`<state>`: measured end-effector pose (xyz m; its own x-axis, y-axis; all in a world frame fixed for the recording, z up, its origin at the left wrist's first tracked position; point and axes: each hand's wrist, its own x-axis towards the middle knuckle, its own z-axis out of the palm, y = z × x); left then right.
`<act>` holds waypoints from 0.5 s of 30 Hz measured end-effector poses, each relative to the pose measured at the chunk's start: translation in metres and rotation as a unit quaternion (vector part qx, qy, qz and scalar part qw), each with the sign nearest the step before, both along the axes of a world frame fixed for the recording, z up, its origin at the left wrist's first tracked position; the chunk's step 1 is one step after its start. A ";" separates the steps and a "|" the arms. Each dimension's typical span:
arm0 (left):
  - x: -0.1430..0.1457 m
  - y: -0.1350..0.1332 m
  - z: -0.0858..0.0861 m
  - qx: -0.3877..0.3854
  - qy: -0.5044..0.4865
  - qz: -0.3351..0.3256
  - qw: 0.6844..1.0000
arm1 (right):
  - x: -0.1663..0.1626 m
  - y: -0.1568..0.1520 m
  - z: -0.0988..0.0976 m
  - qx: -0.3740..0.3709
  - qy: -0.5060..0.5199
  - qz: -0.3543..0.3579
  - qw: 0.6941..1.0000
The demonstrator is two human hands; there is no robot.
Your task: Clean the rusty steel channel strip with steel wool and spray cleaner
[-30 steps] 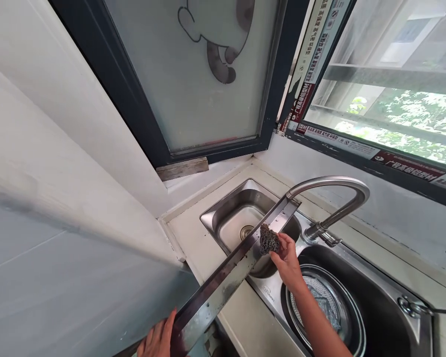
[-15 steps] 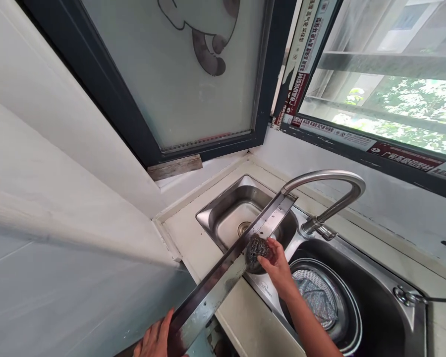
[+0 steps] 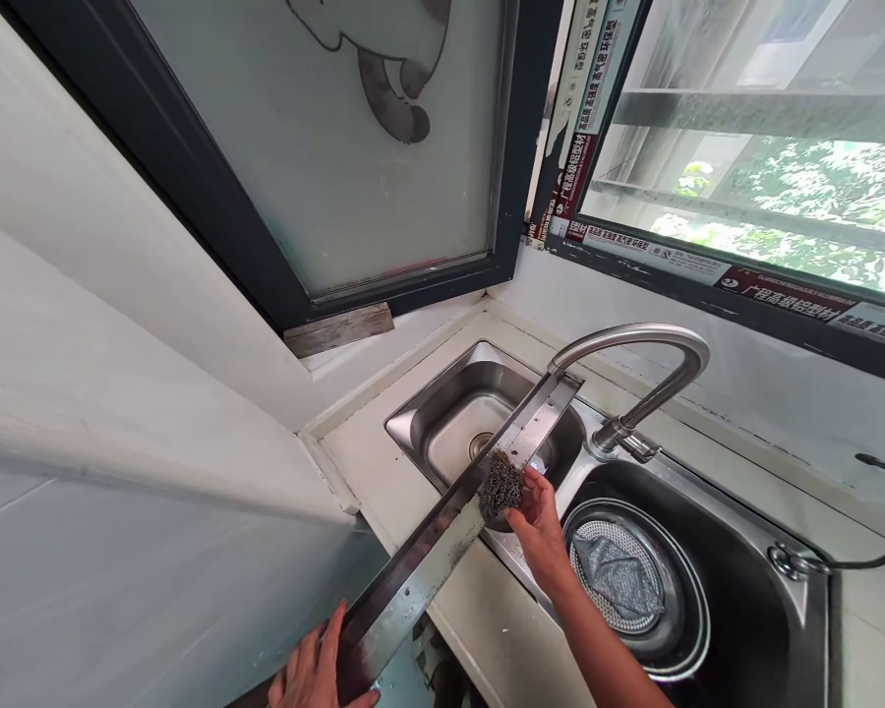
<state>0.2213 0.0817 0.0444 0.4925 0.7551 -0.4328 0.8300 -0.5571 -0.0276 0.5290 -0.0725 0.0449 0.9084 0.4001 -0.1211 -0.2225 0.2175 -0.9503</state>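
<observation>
My left hand grips the near end of a long, grimy stainless steel strip, which slants up across the counter and over the sink. My right hand is shut on a dark steel wool scourer and presses it against the strip's upper part. The strip's far end reaches above the smaller sink basin, close to the faucet's base. Part of the strip's face is hidden behind the scourer.
A curved steel faucet stands between the basins. The larger basin holds a round strainer with grey mesh cloth. A cream countertop borders the sink. A white panel fills the left, below a frosted window.
The scourer has slid a little along the strip, toward my left hand. The whole scene has drifted slightly up and left in view. Both hands keep their holds.
</observation>
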 end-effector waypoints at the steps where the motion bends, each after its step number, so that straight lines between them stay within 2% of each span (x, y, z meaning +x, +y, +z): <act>1: 0.001 -0.001 0.002 0.000 -0.005 0.002 1.000 | -0.002 0.000 0.000 0.002 0.002 -0.002 1.000; 8: 0.006 -0.005 0.008 0.026 -0.057 0.012 0.998 | -0.015 0.005 -0.002 0.022 0.023 -0.012 0.999; 11: 0.018 -0.007 0.012 0.047 -0.105 -0.005 0.993 | -0.020 0.011 -0.008 0.002 0.034 -0.020 0.999; 15: 0.038 -0.009 0.017 0.019 -0.175 -0.047 0.983 | -0.028 0.020 -0.014 -0.047 0.009 -0.039 0.998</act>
